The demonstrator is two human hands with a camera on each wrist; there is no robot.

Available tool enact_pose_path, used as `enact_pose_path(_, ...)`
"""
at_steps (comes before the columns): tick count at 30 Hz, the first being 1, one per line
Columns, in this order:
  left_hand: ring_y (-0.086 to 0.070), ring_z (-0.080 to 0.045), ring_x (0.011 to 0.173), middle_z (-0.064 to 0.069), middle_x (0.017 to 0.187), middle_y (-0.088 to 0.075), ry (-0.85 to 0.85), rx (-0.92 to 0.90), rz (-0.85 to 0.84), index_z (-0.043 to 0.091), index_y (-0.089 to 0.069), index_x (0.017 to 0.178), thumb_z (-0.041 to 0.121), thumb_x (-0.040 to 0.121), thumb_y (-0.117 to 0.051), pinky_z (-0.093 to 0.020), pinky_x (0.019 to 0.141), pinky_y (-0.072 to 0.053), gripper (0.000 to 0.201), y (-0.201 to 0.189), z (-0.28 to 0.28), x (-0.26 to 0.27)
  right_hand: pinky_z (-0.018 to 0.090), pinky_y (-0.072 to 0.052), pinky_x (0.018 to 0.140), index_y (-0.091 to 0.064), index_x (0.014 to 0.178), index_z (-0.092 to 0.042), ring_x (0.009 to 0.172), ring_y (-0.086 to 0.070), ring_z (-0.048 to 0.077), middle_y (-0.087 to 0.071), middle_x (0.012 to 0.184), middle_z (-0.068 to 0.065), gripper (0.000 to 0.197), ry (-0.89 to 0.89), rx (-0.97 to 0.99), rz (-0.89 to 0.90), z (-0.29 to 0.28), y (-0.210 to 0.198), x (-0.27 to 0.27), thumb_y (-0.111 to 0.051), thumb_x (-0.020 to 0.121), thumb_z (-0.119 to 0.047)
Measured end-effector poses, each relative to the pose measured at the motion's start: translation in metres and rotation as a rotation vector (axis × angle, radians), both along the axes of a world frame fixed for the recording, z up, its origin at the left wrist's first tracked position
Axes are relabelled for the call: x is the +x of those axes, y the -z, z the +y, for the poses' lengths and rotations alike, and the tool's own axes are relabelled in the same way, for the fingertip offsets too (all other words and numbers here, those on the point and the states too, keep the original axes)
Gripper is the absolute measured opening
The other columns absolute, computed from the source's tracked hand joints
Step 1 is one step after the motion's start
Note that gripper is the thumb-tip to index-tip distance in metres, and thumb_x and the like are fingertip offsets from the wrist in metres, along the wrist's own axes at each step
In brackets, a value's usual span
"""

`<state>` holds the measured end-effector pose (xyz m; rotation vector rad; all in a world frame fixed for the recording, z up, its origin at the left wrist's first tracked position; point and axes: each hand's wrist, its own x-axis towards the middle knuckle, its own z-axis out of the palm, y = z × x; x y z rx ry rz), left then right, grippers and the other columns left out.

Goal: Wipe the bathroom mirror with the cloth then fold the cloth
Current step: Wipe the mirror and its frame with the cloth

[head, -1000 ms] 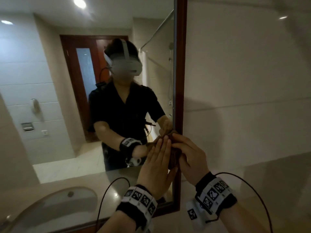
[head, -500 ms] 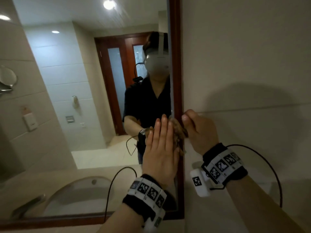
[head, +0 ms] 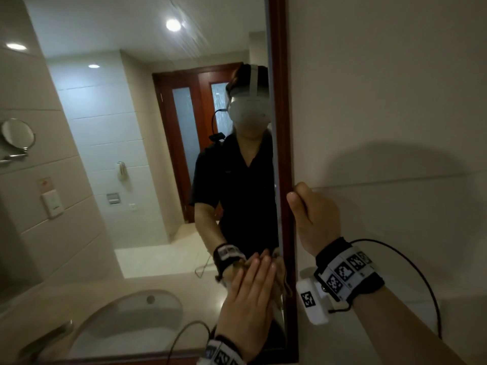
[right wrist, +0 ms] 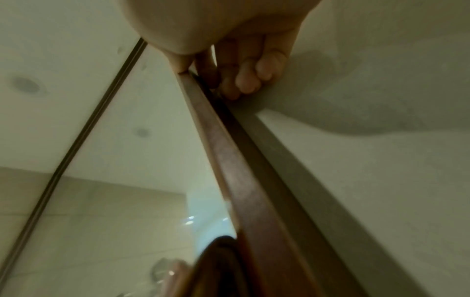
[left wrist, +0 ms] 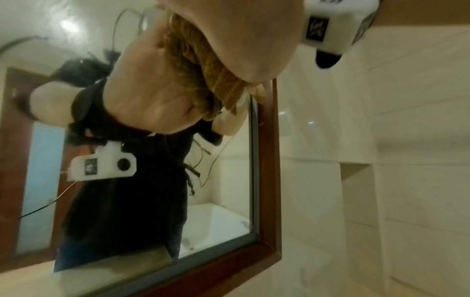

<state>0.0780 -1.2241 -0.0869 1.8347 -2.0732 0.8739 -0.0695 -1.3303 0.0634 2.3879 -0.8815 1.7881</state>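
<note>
Head view: left hand (head: 250, 293), fingers straight and together, presses tan cloth (head: 279, 281) flat on mirror (head: 131, 180) glass, hard against right frame (head: 286, 154) edge near lower corner; wide glass lies leftward. Cloth mostly hidden under palm. Right hand (head: 313, 217) grips frame edge, fingers curled.

Left wrist view: cloth (left wrist: 203, 80) bunched, ribbed, doubled by reflection.

Right wrist view: fingers (right wrist: 248, 82) curl behind frame (right wrist: 241, 180); blurred.

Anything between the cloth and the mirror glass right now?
Nothing visible. The left hand presses the cloth flat against the mirror near its right frame, which the right hand grips higher up.
</note>
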Motion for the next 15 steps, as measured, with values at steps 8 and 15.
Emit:
enact_pose_path(8, 0.008, -0.025, 0.15, -0.009, 0.163, 0.007, 0.007, -0.345, 0.272, 0.01, -0.003, 0.156, 0.033, 0.095, -0.036, -0.046, 0.122, -0.001, 0.073, -0.172, -0.028, -0.029, 0.028, -0.034, 0.049, -0.038, 0.07, -0.025, 0.049, -0.046, 0.015, -0.044, 0.054, -0.008, 0.039, 0.037, 0.044, 0.087, 0.007, -0.008, -0.002, -0.021, 0.095, -0.05)
enact_pose_path(15, 0.007, -0.024, 0.15, -0.009, 0.164, 0.003, 0.058, -0.473, 0.2, 0.01, -0.005, 0.156, 0.028, 0.095, -0.036, -0.048, 0.122, -0.001, 0.07, -0.272, -0.044, -0.019, 0.032, -0.038, 0.052, -0.036, 0.073, -0.022, 0.056, -0.048, 0.023, -0.053, 0.063, 0.0, 0.038, 0.139, -0.029, -0.141, 0.025, -0.122, 0.004, -0.024, 0.096, -0.05)
